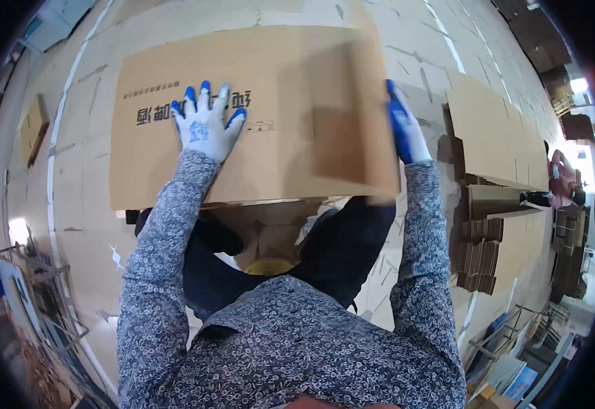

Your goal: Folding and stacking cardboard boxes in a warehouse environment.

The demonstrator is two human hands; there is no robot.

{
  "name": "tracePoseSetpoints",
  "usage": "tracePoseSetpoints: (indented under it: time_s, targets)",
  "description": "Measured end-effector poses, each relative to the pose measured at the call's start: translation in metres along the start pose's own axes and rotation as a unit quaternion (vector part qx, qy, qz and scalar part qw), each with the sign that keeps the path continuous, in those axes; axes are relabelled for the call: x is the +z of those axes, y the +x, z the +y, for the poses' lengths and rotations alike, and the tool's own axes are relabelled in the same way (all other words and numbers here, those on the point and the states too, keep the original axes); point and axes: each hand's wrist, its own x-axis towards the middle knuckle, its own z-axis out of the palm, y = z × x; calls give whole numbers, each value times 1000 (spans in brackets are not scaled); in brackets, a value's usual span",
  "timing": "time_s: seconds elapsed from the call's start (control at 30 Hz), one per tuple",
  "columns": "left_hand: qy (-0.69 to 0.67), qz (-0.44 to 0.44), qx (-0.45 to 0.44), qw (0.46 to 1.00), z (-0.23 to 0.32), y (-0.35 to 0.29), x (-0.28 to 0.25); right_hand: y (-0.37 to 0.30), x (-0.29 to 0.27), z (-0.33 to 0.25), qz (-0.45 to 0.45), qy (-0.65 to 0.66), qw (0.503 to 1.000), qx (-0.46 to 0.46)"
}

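In front of me lies a wide brown cardboard sheet [277, 75], with dark print on its left part. My left hand [205, 126], in a white glove with blue fingertips, rests on that print with its fingers spread. At the right end a cardboard flap [369, 116] stands raised and is blurred by motion. Against its outer side is my right hand [406, 126], gloved in white and blue, with its fingers stretched upward along the cardboard. The palm is turned toward the flap, and no grip around its edge shows.
To my right stand stacks of flat cardboard [495, 136], with a layered pile [478, 252] nearer me. Another person [563, 178] is at the far right. A metal rack [45, 293] stands at the lower left, and a small cardboard piece [32, 129] lies on the floor.
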Motion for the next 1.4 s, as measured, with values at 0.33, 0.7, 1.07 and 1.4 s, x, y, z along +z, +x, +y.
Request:
tracePoseSetpoints:
  time_s: [0.33, 0.7, 1.07, 1.4]
  targets:
    - [-32, 16, 28, 999, 2, -5, 15, 0, 30, -32, -13, -424, 903, 66]
    - [-132, 71, 214, 965, 53, 12, -4, 6, 29, -40, -25, -488, 865, 113]
    - [-124, 21, 284, 951, 111, 30, 3, -13, 27, -27, 44, -331, 939, 87]
    - [-105, 7, 274, 956, 106, 28, -10, -79, -205, 3, 234, -727, 600, 237]
